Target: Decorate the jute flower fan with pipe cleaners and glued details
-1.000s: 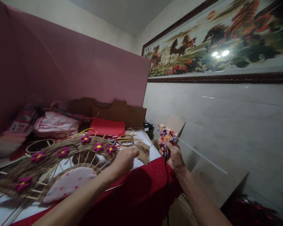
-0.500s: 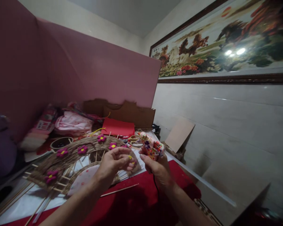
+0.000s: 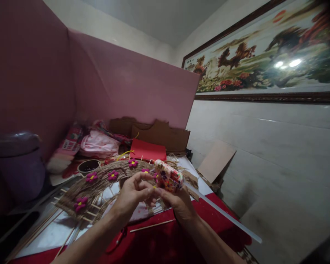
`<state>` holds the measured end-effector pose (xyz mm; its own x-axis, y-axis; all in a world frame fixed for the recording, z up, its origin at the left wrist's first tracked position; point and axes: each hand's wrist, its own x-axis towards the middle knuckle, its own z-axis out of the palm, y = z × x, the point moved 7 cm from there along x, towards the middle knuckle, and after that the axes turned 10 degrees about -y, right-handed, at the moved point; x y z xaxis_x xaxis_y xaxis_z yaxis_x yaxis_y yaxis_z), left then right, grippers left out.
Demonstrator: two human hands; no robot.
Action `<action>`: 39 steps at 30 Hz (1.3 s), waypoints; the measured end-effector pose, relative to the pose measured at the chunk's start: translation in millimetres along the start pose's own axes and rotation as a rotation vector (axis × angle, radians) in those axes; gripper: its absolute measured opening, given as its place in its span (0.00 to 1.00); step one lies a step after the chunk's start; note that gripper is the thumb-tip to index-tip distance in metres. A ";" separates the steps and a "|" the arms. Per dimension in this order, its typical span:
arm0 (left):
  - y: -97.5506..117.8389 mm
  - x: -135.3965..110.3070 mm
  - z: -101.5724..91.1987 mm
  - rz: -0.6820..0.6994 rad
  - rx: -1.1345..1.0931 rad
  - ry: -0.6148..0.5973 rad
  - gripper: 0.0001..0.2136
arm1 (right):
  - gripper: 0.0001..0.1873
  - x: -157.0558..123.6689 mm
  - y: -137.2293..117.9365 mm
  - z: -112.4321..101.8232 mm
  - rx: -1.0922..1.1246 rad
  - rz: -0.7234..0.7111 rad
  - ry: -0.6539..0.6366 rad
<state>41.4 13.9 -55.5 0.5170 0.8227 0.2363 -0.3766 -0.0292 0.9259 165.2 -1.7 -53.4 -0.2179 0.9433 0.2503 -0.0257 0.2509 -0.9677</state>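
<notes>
A: Why is the gun point(image 3: 166, 176) up in the air?

B: The right hand point(image 3: 183, 205) is wrapped round it, raised over the worktop point(image 3: 151, 242), perhaps so its nose is clear of what lies below (it looks like a glue gun, so that would be sensible). A long rod point(image 3: 232, 218) slants out behind, and that needs room too.

A: And the left hand point(image 3: 134, 190)?

B: Close beside the right thumb. Its own thumb and fingers curl into what seems a light pinch, with a yellow bit point(image 3: 154, 187) at the tips; the bit's full shape is hidden. Having the hands so near each other probably puts both things in one line of sight.

A: Where's the panel point(image 3: 74, 190)?

B: Under and beyond the hands, on a white sheet point(image 3: 202, 187), partly covered from view. Lying down, its whole curve is likely supported.

A: What's it made of?

B: Brown cord, by the look, in fine ridged strands forming a broad arch. Pale sticks poke past its end. The flowers point(image 3: 80, 204) on it are plump, magenta and matt, with yellow centres, maybe felt.

A: And behind?

B: Smooth, flat red paper point(image 3: 148, 149), with a soft, crumpled pink cloth point(image 3: 99, 144) to its left.
</notes>
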 end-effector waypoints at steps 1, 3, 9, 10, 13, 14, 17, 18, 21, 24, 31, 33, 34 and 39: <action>-0.8 -1.2 -1.1 -0.001 0.005 -0.017 0.19 | 0.13 0.9 -1.1 3.4 0.039 -0.005 -0.024; -2.3 -4.0 -2.6 -0.011 0.015 -0.056 0.20 | 0.15 2.2 -3.2 11.4 0.114 -0.008 -0.088; -0.8 -10.6 -1.0 -0.036 -0.048 -0.186 0.20 | 0.22 3.0 1.1 21.8 0.252 0.042 -0.151; -0.5 -11.2 -0.6 -0.045 -0.059 -0.195 0.20 | 0.24 3.2 1.9 22.0 0.261 0.041 -0.147; 0.6 -12.4 -0.4 -0.052 -0.073 -0.193 0.19 | 0.22 3.9 3.0 24.4 0.261 0.026 -0.159; 0.7 -12.7 -0.6 -0.051 -0.074 -0.188 0.19 | 0.19 3.9 2.8 25.8 0.263 0.016 -0.164; -0.1 -13.9 -0.8 -0.045 -0.074 -0.176 0.19 | 0.12 2.9 1.6 30.6 0.269 -0.015 -0.168; -0.7 -14.4 -0.6 -0.045 -0.073 -0.176 0.19 | 0.11 2.4 1.3 31.4 0.269 -0.022 -0.158; -1.7 -15.2 0.6 -0.049 -0.072 -0.175 0.19 | 0.10 0.9 0.7 30.8 0.255 -0.028 -0.119; -1.2 -14.6 1.6 -0.050 -0.067 -0.154 0.19 | 0.10 0.5 0.1 30.4 0.251 -0.022 -0.157; -5.9 -10.4 -6.1 -0.065 -0.105 -0.028 0.17 | 0.19 -2.9 5.6 10.7 0.358 -0.005 0.008; -8.8 -9.8 -9.7 -0.067 -0.113 0.003 0.13 | 0.19 -5.9 9.3 10.2 0.445 0.036 0.019; -10.0 -9.6 -11.3 -0.066 -0.117 0.015 0.12 | 0.19 -7.5 10.8 11.0 0.498 0.058 0.009; -10.5 -8.6 -14.2 -0.058 -0.165 0.043 0.11 | 0.22 -16.1 14.0 14.3 0.633 0.146 -0.099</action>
<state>30.0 15.1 -71.5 0.5100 0.8437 0.1675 -0.4696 0.1099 0.8760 154.4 -16.4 -71.4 -0.3502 0.9261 0.1404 -0.5520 -0.0830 -0.8297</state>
